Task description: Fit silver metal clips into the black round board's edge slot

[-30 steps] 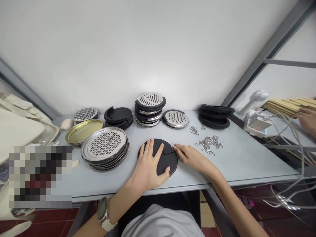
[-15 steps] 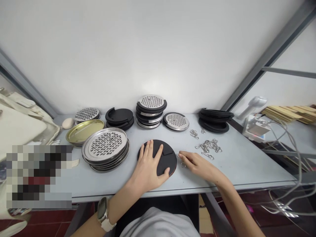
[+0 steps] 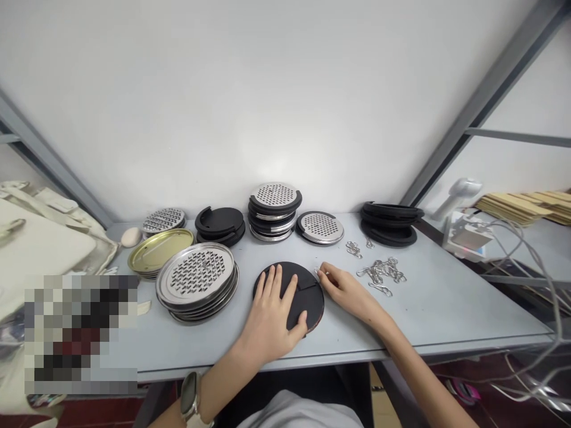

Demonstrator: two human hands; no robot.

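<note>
A black round disc (image 3: pixel 312 303) lies flat on the table near its front edge. My left hand (image 3: pixel 274 315) rests on it with fingers spread. Just right of the disc, my right hand (image 3: pixel 341 285) pinches a small metal hook, mostly hidden by the fingers. Loose metal hooks (image 3: pixel 383 270) lie to the right of that hand, with a smaller group (image 3: pixel 354 249) behind them. To the left stands a stack of round metal graters (image 3: pixel 198 276).
Behind are gold lids (image 3: pixel 163 249), black holders (image 3: pixel 219 221), a mixed stack (image 3: pixel 275 196), a single grater in a black holder (image 3: pixel 321 227) and more black holders (image 3: pixel 392 223). A cream bag (image 3: pixel 44 238) sits left; a white device (image 3: pixel 466 232) stands right.
My right hand has moved slightly up along the disc's right side, still pinching a hook. My left hand stays spread on the disc. The camera view has shifted a little.
</note>
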